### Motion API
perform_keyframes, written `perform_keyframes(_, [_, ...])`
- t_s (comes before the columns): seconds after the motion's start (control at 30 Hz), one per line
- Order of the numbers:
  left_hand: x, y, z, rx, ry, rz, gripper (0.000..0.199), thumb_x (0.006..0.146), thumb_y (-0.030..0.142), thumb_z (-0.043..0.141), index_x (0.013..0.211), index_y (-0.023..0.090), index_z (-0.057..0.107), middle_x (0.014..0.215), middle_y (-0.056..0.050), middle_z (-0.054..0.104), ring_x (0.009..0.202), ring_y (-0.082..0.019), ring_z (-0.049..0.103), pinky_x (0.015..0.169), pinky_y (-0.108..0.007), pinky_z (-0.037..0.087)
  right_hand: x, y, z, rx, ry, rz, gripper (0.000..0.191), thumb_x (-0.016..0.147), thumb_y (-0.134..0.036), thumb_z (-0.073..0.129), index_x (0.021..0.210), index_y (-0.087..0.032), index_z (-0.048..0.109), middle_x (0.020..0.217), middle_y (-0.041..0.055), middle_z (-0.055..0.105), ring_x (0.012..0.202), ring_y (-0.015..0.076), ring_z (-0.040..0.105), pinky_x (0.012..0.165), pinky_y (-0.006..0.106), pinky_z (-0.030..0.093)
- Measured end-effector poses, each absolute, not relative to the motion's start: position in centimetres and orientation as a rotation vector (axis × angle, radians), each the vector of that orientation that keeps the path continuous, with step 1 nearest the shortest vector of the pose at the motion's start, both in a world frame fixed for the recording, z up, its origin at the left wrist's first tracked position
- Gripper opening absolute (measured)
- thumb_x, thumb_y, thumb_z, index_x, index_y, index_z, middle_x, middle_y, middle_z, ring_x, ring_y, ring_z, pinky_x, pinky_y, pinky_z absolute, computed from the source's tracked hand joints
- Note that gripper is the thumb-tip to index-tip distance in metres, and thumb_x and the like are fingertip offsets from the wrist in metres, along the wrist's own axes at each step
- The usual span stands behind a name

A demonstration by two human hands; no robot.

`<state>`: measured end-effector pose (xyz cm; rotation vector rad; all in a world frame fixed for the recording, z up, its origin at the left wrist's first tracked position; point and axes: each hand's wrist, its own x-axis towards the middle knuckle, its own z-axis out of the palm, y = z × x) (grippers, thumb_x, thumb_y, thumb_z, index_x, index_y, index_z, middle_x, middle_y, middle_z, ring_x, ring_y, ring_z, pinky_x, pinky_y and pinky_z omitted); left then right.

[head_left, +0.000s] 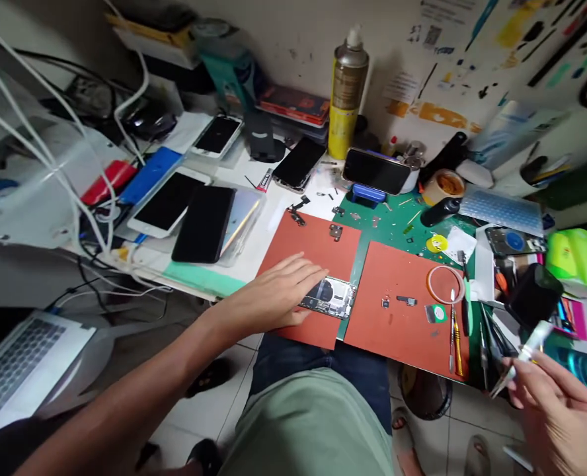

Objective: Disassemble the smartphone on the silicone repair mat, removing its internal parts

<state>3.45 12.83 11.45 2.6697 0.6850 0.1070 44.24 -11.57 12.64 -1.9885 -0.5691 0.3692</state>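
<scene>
**Board pinned on the mat, tool lifted at the right**

A crowded repair tabletop (283, 218) stands against a pale wall, with phones lined up at the left, a spray can (348, 92) at the back, and two red mats laid over a green cutting mat. The board (329, 297), a small phone circuit board, lies at the right edge of the left red mat (303, 251), near the front of the tabletop.

The left hand (273, 294) reaches in from the lower left, forearm long and low, palm down and fingers flat and spread; the fingertips rest on the board's left end. The right hand (556, 410) hangs low at the right, off the tabletop edge, fingers closed around a thin white tool (521, 357), possibly tweezers, though blur makes that hard to tell.

Done well, this calls for light, even pressure on the board's edge, fingers kept off the components. The tool should come in slowly and clear the small parts (397, 301) on the right mat (402, 311).
</scene>
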Motion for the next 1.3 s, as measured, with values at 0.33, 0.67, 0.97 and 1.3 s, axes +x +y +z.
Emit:
perform_keyframes(0.33, [2.2, 10.8, 7.6, 2.532, 0.757, 0.516, 0.069, 0.091, 0.014, 0.072, 0.155, 0.015, 0.047, 0.142, -0.018, 0.064, 0.134, -0.034, 0.057, 0.111, -0.055, 0.056, 25.9, -7.4, 9.1, -1.448, -1.064, 0.562, 0.021, 0.097, -0.007, 0.073, 0.111, -0.021, 0.080, 0.114, 0.0095, 0.084, 0.096, 0.0285, 0.085, 0.083, 0.047, 0.075])
perform_keyframes(0.67, [1.9, 9.8, 7.0, 2.442, 0.803, 0.729, 0.071, 0.091, 0.010, 0.075, 0.154, 0.021, 0.044, 0.141, -0.014, 0.062, 0.136, -0.031, 0.057, 0.113, -0.052, 0.057, 25.7, -5.1, 4.4, -1.247, -1.543, 0.334, 0.048, 0.094, 0.000, 0.073, 0.134, -0.025, 0.066, 0.122, 0.0092, 0.083, 0.105, 0.0296, 0.084, 0.083, 0.051, 0.076])
perform_keyframes(0.97, [1.7, 9.6, 7.3, 2.469, 0.816, 0.712, 0.065, 0.094, 0.011, 0.074, 0.152, 0.022, 0.046, 0.145, -0.011, 0.064, 0.132, -0.029, 0.057, 0.115, -0.047, 0.053, 25.7, -3.8, 5.0, -1.265, -1.396, 0.486, 0.038, 0.095, 0.005, 0.067, 0.123, -0.021, 0.070, 0.116, 0.0080, 0.084, 0.105, 0.0268, 0.084, 0.087, 0.046, 0.075])
perform_keyframes(1.3, [1.7, 9.6, 7.4, 2.473, 0.794, 0.752, 0.067, 0.094, 0.013, 0.074, 0.153, 0.023, 0.043, 0.144, -0.012, 0.066, 0.131, -0.031, 0.058, 0.111, -0.050, 0.055, 26.1, -2.9, 6.0, -1.345, -1.348, 0.545, 0.030, 0.098, 0.002, 0.067, 0.118, -0.019, 0.071, 0.111, 0.0057, 0.085, 0.102, 0.0234, 0.085, 0.091, 0.039, 0.075])
